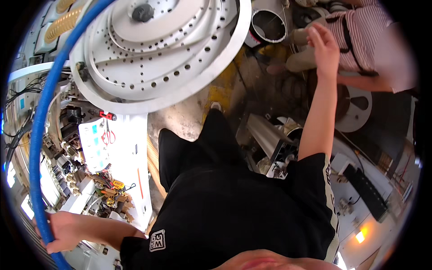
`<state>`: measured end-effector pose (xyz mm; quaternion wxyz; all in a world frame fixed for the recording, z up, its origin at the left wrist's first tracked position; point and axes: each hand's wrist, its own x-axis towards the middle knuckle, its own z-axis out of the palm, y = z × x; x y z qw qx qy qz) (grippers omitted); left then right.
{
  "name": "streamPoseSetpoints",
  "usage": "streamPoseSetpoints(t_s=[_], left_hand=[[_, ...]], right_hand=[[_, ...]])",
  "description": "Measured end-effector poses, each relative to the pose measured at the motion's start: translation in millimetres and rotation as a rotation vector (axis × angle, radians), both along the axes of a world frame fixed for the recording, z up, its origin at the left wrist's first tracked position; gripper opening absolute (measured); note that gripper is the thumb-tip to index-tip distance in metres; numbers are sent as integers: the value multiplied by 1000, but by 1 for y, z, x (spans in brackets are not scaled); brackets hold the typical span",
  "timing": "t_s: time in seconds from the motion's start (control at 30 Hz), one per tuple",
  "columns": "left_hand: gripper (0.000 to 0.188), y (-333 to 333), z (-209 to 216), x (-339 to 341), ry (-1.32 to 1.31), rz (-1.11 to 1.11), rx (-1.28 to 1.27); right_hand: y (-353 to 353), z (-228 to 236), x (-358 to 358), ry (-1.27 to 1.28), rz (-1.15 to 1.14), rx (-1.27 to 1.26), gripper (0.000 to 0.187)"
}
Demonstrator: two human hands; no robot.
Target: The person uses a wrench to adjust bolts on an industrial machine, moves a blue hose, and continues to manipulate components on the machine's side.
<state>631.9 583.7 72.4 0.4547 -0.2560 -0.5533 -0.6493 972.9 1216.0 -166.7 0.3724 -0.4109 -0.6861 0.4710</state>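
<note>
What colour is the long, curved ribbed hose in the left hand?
Blue; the hose shows best in the head view.

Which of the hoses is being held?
The blue hose, gripped by the left hand; the tan ribbed hoses are clear of both hands.

1. The hose [35, 148] is solid blue.
2. The large disc [166, 58] is pale grey, dotted with dark holes.
3. The person's shirt [234, 207] is black.
4. A co-worker's shirt [365, 33] is striped red and white.
</note>
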Motion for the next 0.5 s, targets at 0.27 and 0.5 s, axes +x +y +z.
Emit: streamPoseSetpoints(t_s=[0.27, 0.5], left_hand=[[74, 9, -9, 32, -276, 176, 81], [109, 9, -43, 31, -376, 249, 396]], right_hand=[[87, -50, -59, 90, -54, -582, 28], [166, -120, -134, 377, -274, -976, 54]])
